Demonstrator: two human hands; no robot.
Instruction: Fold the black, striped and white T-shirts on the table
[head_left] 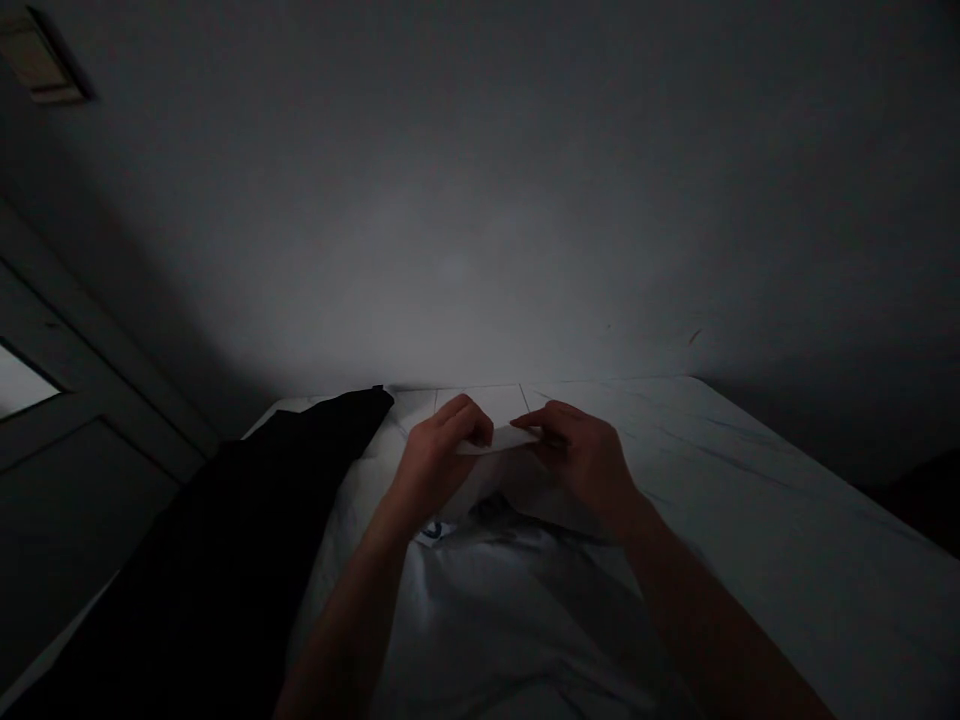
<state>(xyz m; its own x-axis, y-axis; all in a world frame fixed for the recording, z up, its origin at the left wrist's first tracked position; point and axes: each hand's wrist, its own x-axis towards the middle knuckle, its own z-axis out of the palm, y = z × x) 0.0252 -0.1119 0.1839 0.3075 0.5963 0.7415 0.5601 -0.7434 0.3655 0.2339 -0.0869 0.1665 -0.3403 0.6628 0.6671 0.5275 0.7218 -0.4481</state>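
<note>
Dim light is falling on a plain grey-white wall [465, 200], and beneath it a white surface with grey marble-like veins [765, 500] is stretching toward me where I'm standing. At the person's left, a long piece of black cloth [247, 520] is lying along the surface, and a pale panelled door [90, 460] is showing beyond it. Between both forearms, a soft white cloth with loose folds [517, 600] is spreading over the middle of the surface, its far edge rising into the hands. The left hand [444, 447] is curling its fingers closed around one end of a raised strip of that edge, while the right hand [583, 450] is pinching the other end, so the strip is running nearly straight between them. A small dark-blue mark [435, 531] is peeking out beside the left wrist; I'm not managing to read it. The white cloth is looking light, limp and hardly fragile to me, probably slumping wherever nothing is supporting it, so the doubled edge is seeming the surest place for gripping.
</note>
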